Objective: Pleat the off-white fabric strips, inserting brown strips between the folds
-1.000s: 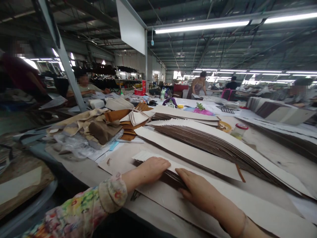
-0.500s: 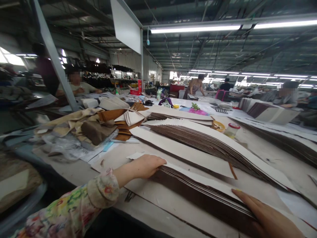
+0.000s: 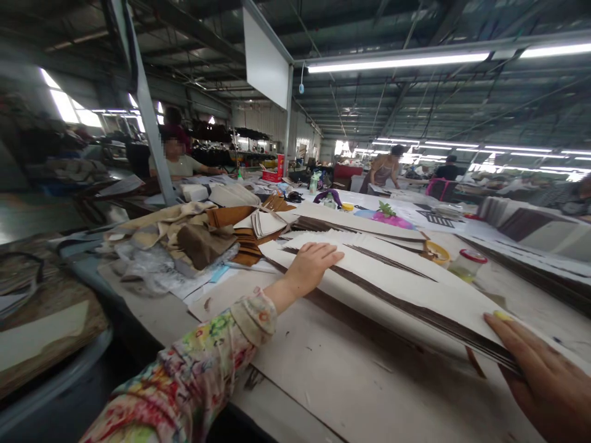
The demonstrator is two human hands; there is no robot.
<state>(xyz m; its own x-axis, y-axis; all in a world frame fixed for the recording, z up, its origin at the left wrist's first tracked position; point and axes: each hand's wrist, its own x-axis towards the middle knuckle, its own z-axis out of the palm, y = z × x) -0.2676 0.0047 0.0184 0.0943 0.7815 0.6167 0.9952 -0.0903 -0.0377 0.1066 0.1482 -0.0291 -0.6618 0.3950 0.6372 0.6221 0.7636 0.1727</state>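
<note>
A fanned stack of long strips (image 3: 406, 289), white on top with dark brown edges, is held between my two hands above the worktable (image 3: 332, 375). My left hand (image 3: 311, 266) lies flat on its far left end, fingers stretched out over the white top sheet. My right hand (image 3: 545, 381) grips the near right end at the frame's lower right, fingers closed against the stack's edge. The stack rests partly over a larger fanned pile of the same strips (image 3: 369, 246) behind it.
A heap of tan and brown fabric pieces (image 3: 194, 237) and clear plastic lies to the left. A small yellow cup (image 3: 436, 251) and a red-lidded jar (image 3: 466, 263) stand behind the strips. More strip piles (image 3: 526, 224) lie at the right. Other people work at the far tables.
Both hands have lifted the near stack of strips and carried it away from me, onto the larger pile behind. The spot where it lay now shows bare table.
</note>
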